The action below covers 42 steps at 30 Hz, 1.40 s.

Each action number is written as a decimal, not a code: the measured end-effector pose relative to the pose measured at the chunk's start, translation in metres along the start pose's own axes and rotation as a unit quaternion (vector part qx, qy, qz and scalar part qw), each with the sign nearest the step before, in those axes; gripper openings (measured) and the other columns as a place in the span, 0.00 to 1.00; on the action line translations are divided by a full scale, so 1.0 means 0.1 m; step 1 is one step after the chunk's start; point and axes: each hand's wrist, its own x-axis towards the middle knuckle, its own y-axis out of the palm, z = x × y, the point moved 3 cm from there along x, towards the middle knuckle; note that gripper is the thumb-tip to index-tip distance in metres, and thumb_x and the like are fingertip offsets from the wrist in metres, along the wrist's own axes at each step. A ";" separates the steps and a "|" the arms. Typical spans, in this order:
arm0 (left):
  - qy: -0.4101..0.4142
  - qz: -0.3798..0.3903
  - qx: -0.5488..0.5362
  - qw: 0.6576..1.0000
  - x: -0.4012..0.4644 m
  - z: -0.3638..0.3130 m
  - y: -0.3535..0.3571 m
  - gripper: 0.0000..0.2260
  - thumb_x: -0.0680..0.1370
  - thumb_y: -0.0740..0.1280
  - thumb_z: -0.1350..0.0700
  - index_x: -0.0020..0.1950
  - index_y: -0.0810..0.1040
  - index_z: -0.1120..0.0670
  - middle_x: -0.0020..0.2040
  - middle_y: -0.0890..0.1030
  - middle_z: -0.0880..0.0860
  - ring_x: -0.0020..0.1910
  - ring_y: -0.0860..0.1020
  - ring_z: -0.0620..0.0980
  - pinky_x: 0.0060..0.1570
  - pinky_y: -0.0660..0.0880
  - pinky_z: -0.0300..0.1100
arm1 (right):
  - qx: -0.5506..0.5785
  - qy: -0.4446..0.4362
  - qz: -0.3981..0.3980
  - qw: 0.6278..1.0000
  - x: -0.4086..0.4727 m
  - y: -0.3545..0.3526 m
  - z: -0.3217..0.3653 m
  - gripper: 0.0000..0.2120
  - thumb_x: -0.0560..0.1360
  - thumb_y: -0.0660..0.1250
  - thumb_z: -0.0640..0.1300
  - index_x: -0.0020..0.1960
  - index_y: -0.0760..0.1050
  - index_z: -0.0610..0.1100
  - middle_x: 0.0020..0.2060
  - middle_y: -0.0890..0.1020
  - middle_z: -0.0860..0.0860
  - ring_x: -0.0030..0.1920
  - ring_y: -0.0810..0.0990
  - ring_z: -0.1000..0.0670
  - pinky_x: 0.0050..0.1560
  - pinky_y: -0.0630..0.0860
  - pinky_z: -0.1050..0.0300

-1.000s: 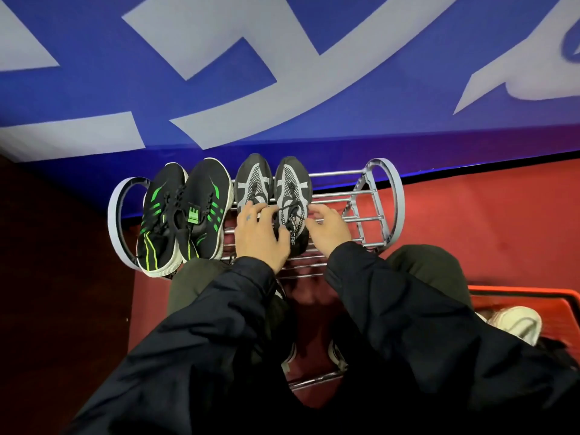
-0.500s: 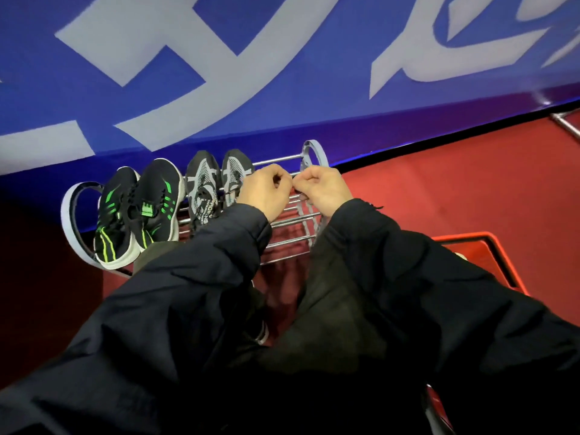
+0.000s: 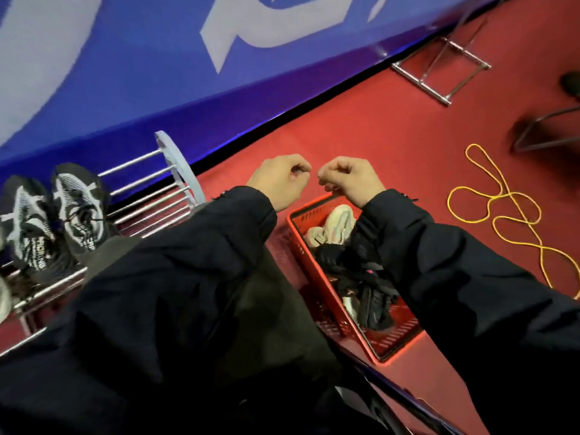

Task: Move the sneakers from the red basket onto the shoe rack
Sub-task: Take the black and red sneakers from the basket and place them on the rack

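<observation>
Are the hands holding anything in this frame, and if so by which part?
Nothing is held. The left hand and right hand are both curled and empty above the red basket.

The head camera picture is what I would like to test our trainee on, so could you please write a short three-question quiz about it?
1. True or false: both hands are gripping a sneaker.
2. Which is in the red basket? A) only white sneakers B) white sneakers and black sneakers C) nothing
3. Fill in: the yellow cord lies on the red ____.

Key
1. False. The left hand and right hand are curled above the basket's far end and hold nothing.
2. B. The grey patterned sneakers already sit on the shoe rack.
3. Floor.
</observation>
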 end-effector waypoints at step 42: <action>-0.207 0.006 -0.106 0.973 0.09 0.30 1.35 0.45 0.70 0.68 0.32 0.80 0.54 0.49 0.78 0.61 0.55 0.77 0.59 0.54 0.76 0.58 0.54 | 0.057 0.134 -0.271 0.951 -1.05 -1.36 -1.53 0.16 0.81 0.64 0.51 0.36 0.79 0.49 0.35 0.81 0.51 0.37 0.77 0.58 0.42 0.72 0.60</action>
